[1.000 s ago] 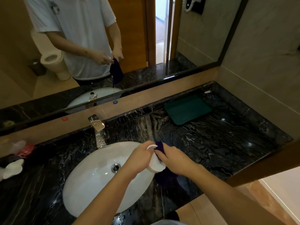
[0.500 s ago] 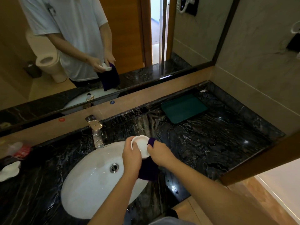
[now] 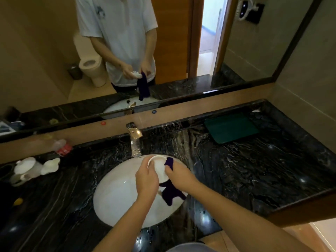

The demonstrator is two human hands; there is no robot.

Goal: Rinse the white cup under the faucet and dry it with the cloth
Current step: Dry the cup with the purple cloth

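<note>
Both hands busy: cup (image 3: 159, 169) gripped by left hand (image 3: 147, 180), now raised over sink (image 3: 116, 197), cloth (image 3: 170, 192) pinched by right hand (image 3: 179, 176); drying underway.

The white cup (image 3: 160, 168) is small and round, and it is up in the air over the back part of the white sink (image 3: 116, 195), just in front of the faucet (image 3: 135, 140). It is tipped so that its open top faces away, toward the faucet. The cloth (image 3: 170, 192) is dark purple and soft; one bit of it pokes up by the right side of the cup, touching it, and the rest hangs down below the cup, over the right side of the sink.
</note>
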